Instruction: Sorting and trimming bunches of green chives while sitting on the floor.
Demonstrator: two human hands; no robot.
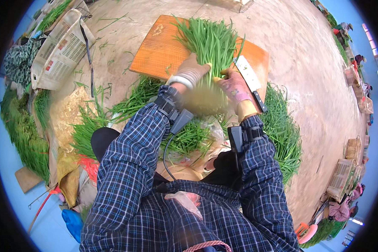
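Observation:
A thick bunch of Chinese chives (210, 42), its flat green leaves fanned out at the far end, lies over a wooden board (159, 44). My left hand (191, 70), in a pale glove, is closed on the bunch's left side. My right hand (232, 86), in a pinkish patterned glove, grips its right side lower down. A brownish blur hides the near end of the bunch between my wrists. Just right of my right hand, a cleaver (248, 74) with a black handle rests on the board, handle towards me.
Loose chives lie heaped on the right (281, 130), under my arms (191, 138) and at the left (88, 132). A white plastic crate (59, 50) stands at far left, near a large green pile (23, 134). More crates and people line the right edge.

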